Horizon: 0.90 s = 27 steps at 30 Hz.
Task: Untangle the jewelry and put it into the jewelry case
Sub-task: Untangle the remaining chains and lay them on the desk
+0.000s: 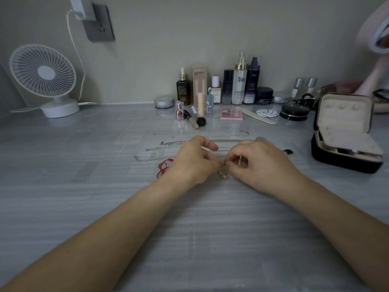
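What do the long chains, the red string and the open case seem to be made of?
Chains: probably metal, silvery, glinting links. Red string: seems thread or cord, matte, limp loops. Jewelry case: dark matte shell, pale soft-looking lining, perhaps fabric; unsure.

The left hand (pixel 193 163) and right hand (pixel 261 163) cover the middle of the chains (pixel 172 142). The gold piece (pixel 223 174) their fingers (pixel 232 160) pinch is mostly hidden, its kind unclear. The right edge cuts off the mirror (pixel 377 30).
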Each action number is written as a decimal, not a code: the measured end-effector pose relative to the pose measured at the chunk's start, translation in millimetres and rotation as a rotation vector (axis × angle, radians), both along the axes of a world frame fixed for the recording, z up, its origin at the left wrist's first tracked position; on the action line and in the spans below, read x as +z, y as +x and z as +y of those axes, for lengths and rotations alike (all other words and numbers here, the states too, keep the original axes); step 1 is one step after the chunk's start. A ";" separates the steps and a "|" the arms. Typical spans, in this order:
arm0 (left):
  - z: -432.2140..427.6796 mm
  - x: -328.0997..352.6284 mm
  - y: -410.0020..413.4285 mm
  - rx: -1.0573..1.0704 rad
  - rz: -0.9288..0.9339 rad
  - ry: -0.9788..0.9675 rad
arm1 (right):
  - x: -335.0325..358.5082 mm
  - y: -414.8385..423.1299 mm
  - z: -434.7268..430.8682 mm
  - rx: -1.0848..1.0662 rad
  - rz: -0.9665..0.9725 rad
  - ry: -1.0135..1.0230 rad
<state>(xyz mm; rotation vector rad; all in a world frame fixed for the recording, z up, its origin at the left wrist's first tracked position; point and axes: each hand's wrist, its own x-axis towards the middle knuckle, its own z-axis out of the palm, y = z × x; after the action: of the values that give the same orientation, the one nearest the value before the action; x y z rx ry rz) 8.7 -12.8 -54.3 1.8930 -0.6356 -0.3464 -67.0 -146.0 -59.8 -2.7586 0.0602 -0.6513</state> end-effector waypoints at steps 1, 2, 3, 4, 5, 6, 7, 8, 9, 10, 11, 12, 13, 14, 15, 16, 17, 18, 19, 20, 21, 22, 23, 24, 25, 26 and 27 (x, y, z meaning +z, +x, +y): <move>-0.4 -0.8 0.2 -0.004 -0.014 0.006 | 0.4 -0.2 1.2 -0.015 0.001 -0.012; -0.8 -1.4 0.3 -0.009 -0.026 0.010 | 0.9 0.0 2.7 -0.028 0.001 -0.022; -1.1 -1.5 0.3 -0.013 -0.031 0.009 | 1.6 0.2 3.8 -0.036 -0.002 -0.024; -1.3 -1.4 0.2 -0.017 -0.031 0.006 | 2.2 0.2 4.8 -0.042 -0.003 -0.019; -1.6 -1.1 0.0 -0.020 -0.030 0.002 | 2.7 0.2 5.6 -0.051 0.000 -0.014; -1.7 -0.7 -0.4 -0.022 -0.030 0.000 | 3.3 -0.3 6.2 -0.064 0.010 -0.011; -1.8 -0.4 -0.8 -0.024 -0.030 -0.001 | 3.8 -0.6 6.4 -0.080 0.022 -0.006; -1.7 0.1 -1.2 -0.026 -0.030 0.000 | 4.1 -1.1 6.3 -0.094 0.029 0.003; -1.6 0.6 -1.6 -0.029 -0.030 0.002 | 4.7 -1.1 6.4 -0.101 0.028 0.018; -1.6 1.1 -1.8 -0.031 -0.032 0.003 | 5.0 -1.2 6.6 -0.101 0.022 0.035; -1.6 1.4 -1.9 -0.034 -0.036 0.004 | 5.6 -1.2 7.0 -0.099 0.018 0.053; -1.7 1.6 -1.9 -0.036 -0.039 0.004 | 6.0 -1.1 7.5 -0.097 0.019 0.065; -1.5 1.9 -1.8 -0.035 -0.041 0.005 | 6.0 -1.2 7.7 -0.099 0.023 0.066; -1.2 2.1 -1.6 -0.035 -0.044 0.007 | 6.1 -1.2 7.5 -0.102 0.022 0.063; -0.7 2.3 -1.5 -0.034 -0.046 0.009 | 5.9 -1.4 6.2 -0.107 0.014 0.055; 0.4 2.7 -1.3 -0.034 -0.047 0.008 | 5.7 -1.3 3.9 -0.115 -0.004 0.051; 1.8 3.2 -0.6 -0.030 -0.047 0.003 | 5.7 -1.4 0.6 -0.126 -0.025 0.058; 3.1 4.2 0.2 -0.027 -0.043 -0.005 | 6.1 -1.4 -3.0 -0.132 -0.046 0.086; 4.3 5.2 0.9 -0.025 -0.036 -0.013 | 6.3 -0.8 -6.2 -0.127 -0.064 0.133; 5.1 5.8 1.6 -0.027 -0.031 -0.021 | 6.5 -0.8 -8.0 -0.108 -0.075 0.182; 5.2 6.2 1.7 -0.031 -0.031 -0.027 | 6.6 -0.6 -8.2 -0.080 -0.073 0.213; 4.9 6.0 1.8 -0.036 -0.039 -0.030 | 6.3 -0.4 -6.9 -0.044 -0.063 0.217; 4.4 5.4 1.6 -0.041 -0.050 -0.032 | 4.9 0.5 -4.9 -0.010 -0.045 0.199; 3.8 4.5 1.5 -0.048 -0.059 -0.033 | 3.6 1.4 -2.9 0.014 -0.027 0.169; 3.3 3.5 1.3 -0.056 -0.066 -0.033 | 2.3 2.4 -1.3 0.024 -0.015 0.138; 3.0 2.4 1.3 -0.065 -0.073 -0.032 | 1.4 2.8 -0.6 0.022 -0.010 0.114; 2.6 1.3 1.8 -0.071 -0.082 -0.029 | 1.7 2.7 -0.2 0.017 -0.010 0.099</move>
<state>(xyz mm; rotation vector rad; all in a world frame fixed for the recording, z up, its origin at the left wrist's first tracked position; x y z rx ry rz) 10.4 -10.2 -53.0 1.8681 -0.7599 -0.3049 -64.3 -146.2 -58.2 -2.6579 0.0645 -0.6399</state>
